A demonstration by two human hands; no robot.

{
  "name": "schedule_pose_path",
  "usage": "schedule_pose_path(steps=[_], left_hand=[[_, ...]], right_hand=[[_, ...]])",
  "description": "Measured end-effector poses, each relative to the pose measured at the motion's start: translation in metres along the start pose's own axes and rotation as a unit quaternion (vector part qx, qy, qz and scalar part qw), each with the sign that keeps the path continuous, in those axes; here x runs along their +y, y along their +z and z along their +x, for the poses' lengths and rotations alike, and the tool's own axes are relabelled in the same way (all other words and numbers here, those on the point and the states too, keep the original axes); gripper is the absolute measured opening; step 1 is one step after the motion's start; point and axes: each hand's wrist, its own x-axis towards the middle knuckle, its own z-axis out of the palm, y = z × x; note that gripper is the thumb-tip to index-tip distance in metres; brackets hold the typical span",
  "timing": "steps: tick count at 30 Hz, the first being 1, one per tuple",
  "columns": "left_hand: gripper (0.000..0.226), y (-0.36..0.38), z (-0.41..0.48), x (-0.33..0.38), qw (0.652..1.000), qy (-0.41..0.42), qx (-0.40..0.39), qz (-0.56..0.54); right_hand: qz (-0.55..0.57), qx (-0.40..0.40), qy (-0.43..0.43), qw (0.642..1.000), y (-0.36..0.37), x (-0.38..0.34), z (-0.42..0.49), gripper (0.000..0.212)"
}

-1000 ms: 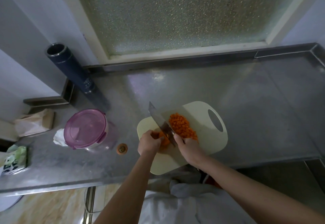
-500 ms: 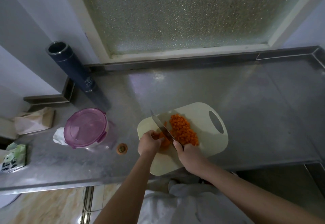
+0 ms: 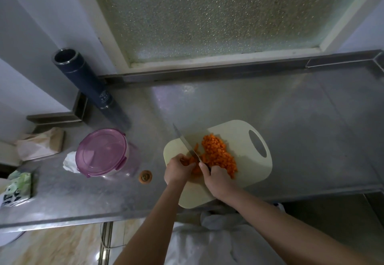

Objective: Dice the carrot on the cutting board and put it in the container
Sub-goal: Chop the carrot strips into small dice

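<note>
A cream cutting board (image 3: 247,177) lies at the counter's front edge with a heap of diced carrot (image 3: 218,154) on it. My left hand (image 3: 178,170) holds down the uncut carrot strips (image 3: 192,161) at the board's left side, fingers curled over them. My right hand (image 3: 218,179) grips the handle of a knife (image 3: 187,144); its blade slants up-left, down on the strips right beside my left fingers. The clear container with a pink lid (image 3: 101,152) stands shut to the left of the board.
A carrot end stub (image 3: 145,177) lies on the steel counter (image 3: 301,129) between container and board. A tall dark flask (image 3: 87,81) stands behind the container. Crumpled tissue (image 3: 70,161), a paper bag (image 3: 39,145) and a green packet (image 3: 17,187) sit far left.
The knife blade has come down from a raised, flat-showing tilt to an edge-down cut on the strips. A few more cut pieces lie left of the heap. My left hand stays put.
</note>
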Motion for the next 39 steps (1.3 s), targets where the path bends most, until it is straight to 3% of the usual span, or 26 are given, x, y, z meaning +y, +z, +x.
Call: schedule_pose_path(steps=[25,39], left_hand=[[0.036,0.004,-0.008,-0.006,0.999,0.021,0.030,-0.021],[0.019,0.004,-0.014,0.003,0.995,-0.007,0.048,-0.086]], right_hand=[[0.078,-0.001,-0.020,0.997,-0.018,0.011,-0.003,0.063],[0.039,-0.032,0.000,0.999,-0.017,0.017,-0.015,0.057]])
